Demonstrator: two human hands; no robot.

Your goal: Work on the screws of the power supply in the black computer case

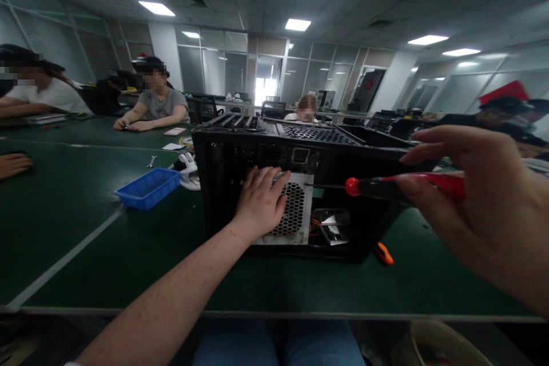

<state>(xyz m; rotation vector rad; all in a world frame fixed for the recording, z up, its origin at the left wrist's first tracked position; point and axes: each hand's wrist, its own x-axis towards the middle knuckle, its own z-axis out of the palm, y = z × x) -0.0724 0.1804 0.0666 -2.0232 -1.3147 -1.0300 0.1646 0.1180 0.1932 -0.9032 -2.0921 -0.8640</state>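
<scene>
The case [343,151] is set on the desk [86,274] at twelve o'clock. Its grille [295,211] is partly covered by the left hand [261,203], fingers slightly spread; at three o'clock from there, a driver [381,189] is pinched by the right hand's [493,194] fingers.

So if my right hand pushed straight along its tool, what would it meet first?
Probably the perforated metal plate, near its upper right corner: the red-and-black tool points there, though depth is unclear.

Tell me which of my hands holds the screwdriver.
Your right hand, around the red-and-black screwdriver; your left hand instead lies against the honeycomb power supply grille.
</scene>
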